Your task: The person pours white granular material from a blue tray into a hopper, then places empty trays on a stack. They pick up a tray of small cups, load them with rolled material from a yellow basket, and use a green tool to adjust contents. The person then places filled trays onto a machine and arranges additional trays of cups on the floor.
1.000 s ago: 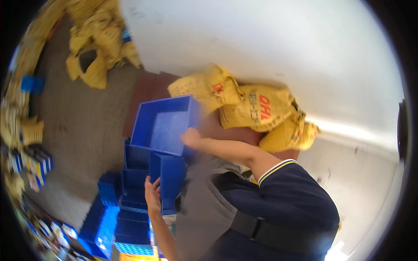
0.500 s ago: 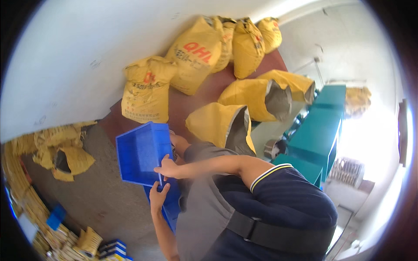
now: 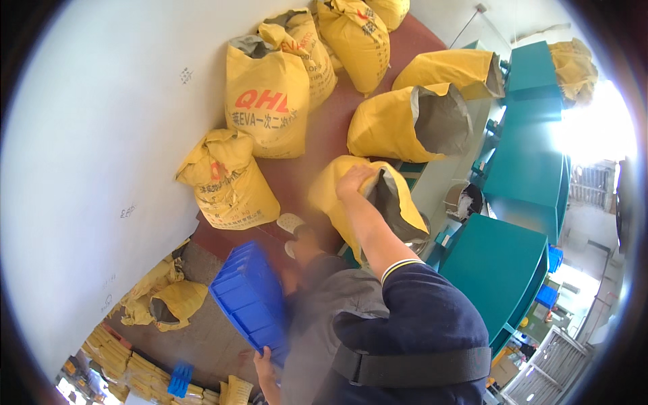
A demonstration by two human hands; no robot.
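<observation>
My right hand (image 3: 354, 181), at the end of an outstretched arm, grips the upper rim of an open yellow sack (image 3: 334, 192). The sack's grey lining (image 3: 388, 202) shows in its mouth. Lower down, my left hand (image 3: 265, 364) has its fingers on the bottom edge of a blue plastic crate (image 3: 250, 297). The crate is tilted beside my legs, with its ribbed outside towards the view; what is inside is hidden. Part of my left hand is covered by the crate.
Several full yellow sacks (image 3: 266, 101) stand along the white wall. Two more open sacks (image 3: 385, 125) lie beyond the one I touch. Green machine housings (image 3: 499, 270) line the right. More yellow sacks (image 3: 179, 302) and a small blue crate (image 3: 180, 379) lie at the lower left.
My right hand has left the crate and reached up and right to the open sack. The crate has turned, its inside no longer showing. The whole view has shifted.
</observation>
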